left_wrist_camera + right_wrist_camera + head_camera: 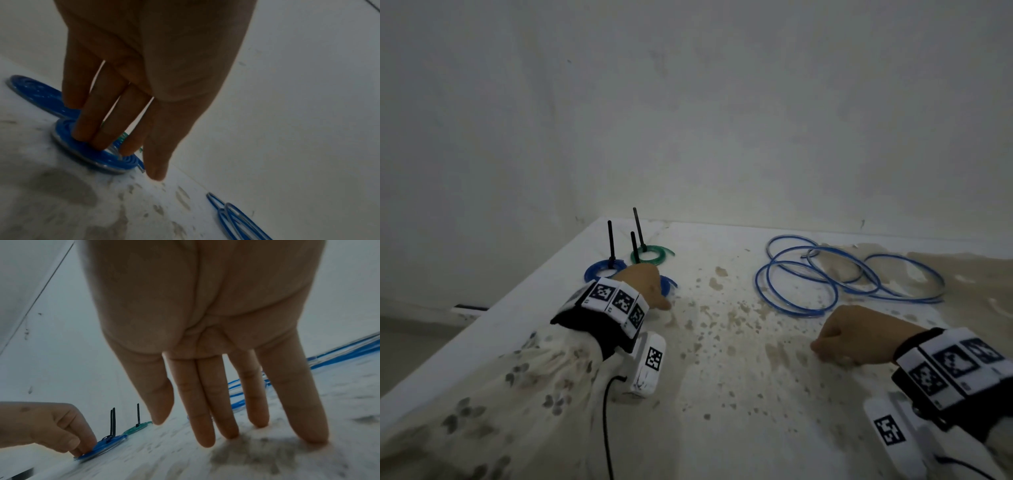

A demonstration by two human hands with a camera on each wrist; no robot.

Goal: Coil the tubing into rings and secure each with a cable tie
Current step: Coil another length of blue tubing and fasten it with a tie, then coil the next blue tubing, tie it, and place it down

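Near the table's (722,428) front edge right hand (856,337) spread flat, holding nothing; left fingers (92,129) straight, pressing blue coil (96,155), possibly springing loose if released.

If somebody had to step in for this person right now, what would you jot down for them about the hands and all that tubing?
Left hand: fingers straight, tips pressing on the nearest blue coil, holding nothing.
Right hand: open, fingertips on the stained white table, empty.
Done: three small rings at the table's far left, each with a black cable tie standing up uncut: that blue coil, a second blue coil and a green coil.
Left: the long loose blue tubing sprawled at the far right is not yet coiled or tied. No spare ties are in view.
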